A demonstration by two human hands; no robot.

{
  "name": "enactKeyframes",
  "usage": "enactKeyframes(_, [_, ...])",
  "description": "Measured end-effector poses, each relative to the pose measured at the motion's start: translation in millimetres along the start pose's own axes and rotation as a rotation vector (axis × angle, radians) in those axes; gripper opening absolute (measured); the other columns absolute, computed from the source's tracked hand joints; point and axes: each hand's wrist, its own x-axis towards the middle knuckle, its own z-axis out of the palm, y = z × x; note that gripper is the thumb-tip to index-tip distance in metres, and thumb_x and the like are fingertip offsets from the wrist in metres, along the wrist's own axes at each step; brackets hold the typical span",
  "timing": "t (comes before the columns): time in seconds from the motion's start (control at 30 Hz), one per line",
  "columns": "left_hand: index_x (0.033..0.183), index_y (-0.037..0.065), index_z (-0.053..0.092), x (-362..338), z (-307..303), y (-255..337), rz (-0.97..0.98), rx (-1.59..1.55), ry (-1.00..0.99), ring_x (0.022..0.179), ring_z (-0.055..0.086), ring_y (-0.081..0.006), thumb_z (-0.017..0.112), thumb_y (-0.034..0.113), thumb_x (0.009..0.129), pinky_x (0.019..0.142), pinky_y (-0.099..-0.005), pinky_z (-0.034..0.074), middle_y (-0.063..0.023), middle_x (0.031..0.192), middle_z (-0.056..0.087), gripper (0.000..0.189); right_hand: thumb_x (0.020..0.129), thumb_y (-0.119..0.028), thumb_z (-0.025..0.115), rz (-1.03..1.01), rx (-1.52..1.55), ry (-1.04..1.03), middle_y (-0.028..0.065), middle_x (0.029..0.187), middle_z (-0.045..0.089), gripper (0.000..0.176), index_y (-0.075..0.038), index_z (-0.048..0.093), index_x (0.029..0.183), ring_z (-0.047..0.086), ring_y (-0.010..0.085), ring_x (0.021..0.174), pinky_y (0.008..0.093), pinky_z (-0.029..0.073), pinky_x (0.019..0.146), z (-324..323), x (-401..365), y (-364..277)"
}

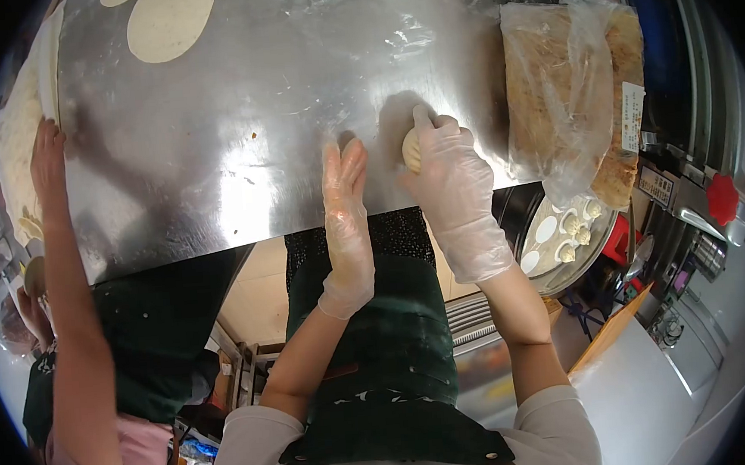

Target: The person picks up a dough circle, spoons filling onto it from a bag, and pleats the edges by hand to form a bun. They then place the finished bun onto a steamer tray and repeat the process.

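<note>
A pale, pleated dough bun (413,151) shows at the left side of my right hand (455,175), whose gloved fingers are wrapped round it over the metal table (293,91). Part of the bun is hidden under the palm. My left hand (346,204), in a clear glove with orange-tinted, shiny fingers, is held edge-on near the table's front edge. Its fingers are stretched out, with nothing seen in them. A gap separates the two hands.
Flat dough rounds (171,24) lie at the upper left. A co-worker's hand (49,156) touches long dough (50,65) at the left edge. A plastic-covered brown filling block (553,90) sits at the right, above a round tray (556,258) holding several small buns.
</note>
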Motion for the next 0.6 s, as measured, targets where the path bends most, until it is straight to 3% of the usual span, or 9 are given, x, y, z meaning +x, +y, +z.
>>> enactKeyframes(0.17, [0.156, 0.002, 0.020, 1.7, 10.6, 0.5, -0.046, -0.015, -0.012, 0.148, 0.026, -0.0327, 0.037, 0.076, 0.093, 0.123, -0.0462, 0.017, -0.0221, 0.157, 0.029, 0.100, 0.066, -0.022, 0.080, -0.030, 0.019, 0.162, 0.0071, 0.103, 0.064, 0.073, -0.012, 0.055, 0.134, 0.064, 0.0257, 0.091, 0.0367, 0.057, 0.068, 12.8, -2.2, 5.2])
enactKeyframes(0.23, [0.154, -0.001, 0.024, 3.9, 19.6, -5.5, -0.069, -0.028, -0.079, 0.146, 0.030, -0.0301, 0.039, 0.073, 0.094, 0.122, -0.0444, 0.020, -0.0202, 0.156, 0.033, 0.096, 0.068, -0.023, 0.080, -0.027, 0.085, 0.212, 0.0077, 0.099, 0.065, 0.070, -0.012, 0.056, 0.134, 0.065, 0.0266, 0.090, 0.0375, 0.057, 0.068, 14.5, -7.2, 11.5])
enactKeyframes(0.33, [0.152, -0.004, 0.028, 3.4, 29.2, -19.1, -0.171, -0.141, -0.246, 0.143, 0.035, -0.0273, 0.042, 0.069, 0.096, 0.120, -0.0419, 0.024, -0.0178, 0.153, 0.038, 0.092, 0.068, -0.025, 0.078, -0.062, 0.224, 0.428, 0.0060, 0.097, 0.062, 0.067, -0.010, 0.055, 0.129, 0.065, 0.0242, 0.083, 0.0348, 0.056, 0.058, 15.2, -34.2, 22.4])
enactKeyframes(0.5, [0.150, -0.004, 0.033, -41.7, 72.1, -17.2, -0.349, -0.027, -0.327, 0.138, 0.042, -0.0239, 0.041, 0.070, 0.096, 0.116, -0.0387, 0.030, -0.0136, 0.149, 0.045, 0.092, 0.074, -0.034, 0.077, 0.192, 0.382, 0.277, 0.0084, 0.104, 0.062, 0.070, -0.011, 0.054, 0.136, 0.065, 0.0259, 0.089, 0.0369, 0.057, 0.065, 3.8, -102.8, 63.9])
enactKeyframes(0.6, [0.149, -0.003, 0.036, -66.5, 86.1, -49.7, -0.506, 0.030, -0.521, 0.133, 0.046, -0.0198, 0.038, 0.070, 0.097, 0.112, -0.0347, 0.034, -0.0114, 0.145, 0.048, 0.090, 0.075, -0.039, 0.079, 0.350, 0.498, 0.223, 0.0121, 0.110, 0.064, 0.074, -0.013, 0.053, 0.139, 0.066, 0.0313, 0.094, 0.0402, 0.056, 0.075, 16.5, -140.8, 102.1])
